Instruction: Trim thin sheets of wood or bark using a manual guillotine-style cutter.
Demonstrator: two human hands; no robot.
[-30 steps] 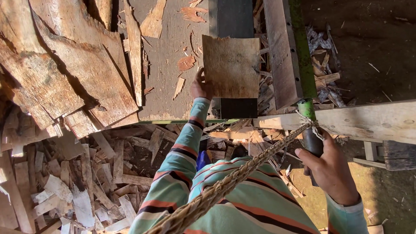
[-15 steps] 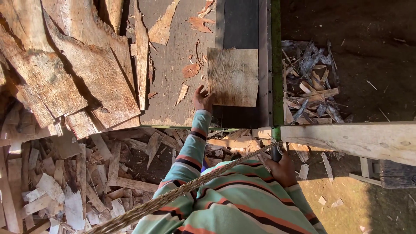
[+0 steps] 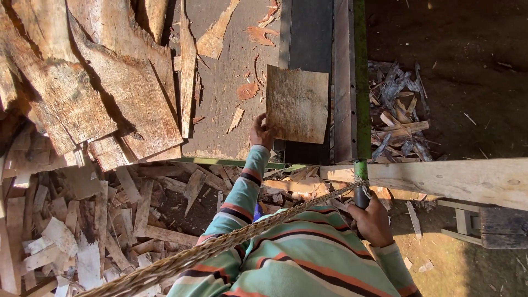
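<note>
The square thin brown wooden sheet point(image 3: 297, 104) is held by the left hand point(image 3: 260, 132) at its seven o'clock corner; the dark lever handle point(image 3: 361, 195) is gripped by the right hand point(image 3: 374, 221), fingers closed.

sheet point(image 3: 297, 103) on table point(image 3: 220, 99) | slabs point(image 3: 93, 88) left | offcuts point(image 3: 82, 220) below | scraps point(image 3: 399, 113) right, seemingly on ground
</note>
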